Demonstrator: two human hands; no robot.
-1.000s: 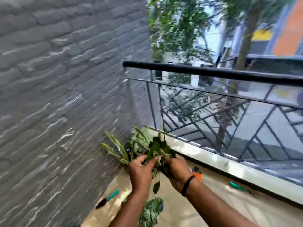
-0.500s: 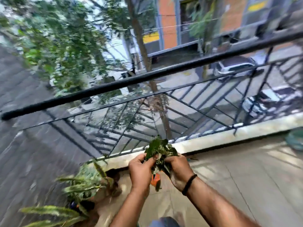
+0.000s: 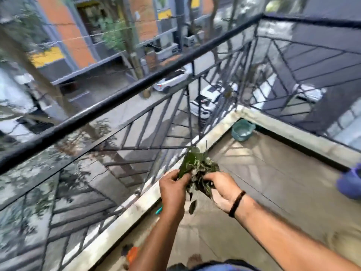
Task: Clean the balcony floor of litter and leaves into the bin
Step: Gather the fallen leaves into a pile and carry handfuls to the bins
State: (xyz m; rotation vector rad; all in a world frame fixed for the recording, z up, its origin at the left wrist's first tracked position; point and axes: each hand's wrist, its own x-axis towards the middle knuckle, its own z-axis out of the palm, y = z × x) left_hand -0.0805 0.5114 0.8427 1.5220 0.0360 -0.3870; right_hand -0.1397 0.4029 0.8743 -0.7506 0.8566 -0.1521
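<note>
Head view: two hands held a bunch of leaves (image 3: 197,169) in the middle of the frame.
Left hand (image 3: 172,189) and right hand (image 3: 222,189) had fingers curled around it. It looked light, soft and loose, so squeezing from both sides seemed best.

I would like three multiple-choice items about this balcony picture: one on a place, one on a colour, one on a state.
1. Where is the round teal bowl?
A. on the handrail
B. in the far floor corner
C. in a hand

2. What colour is the thin wristband?
A. black
B. white
C. yellow

3. How is the bunch of green leaves held?
A. it lies on the floor
B. by one hand
C. by the left hand and the right hand

B: it sits where the kerbs meet.
A: dark band at the right wrist.
C: both hands grip it.
</note>
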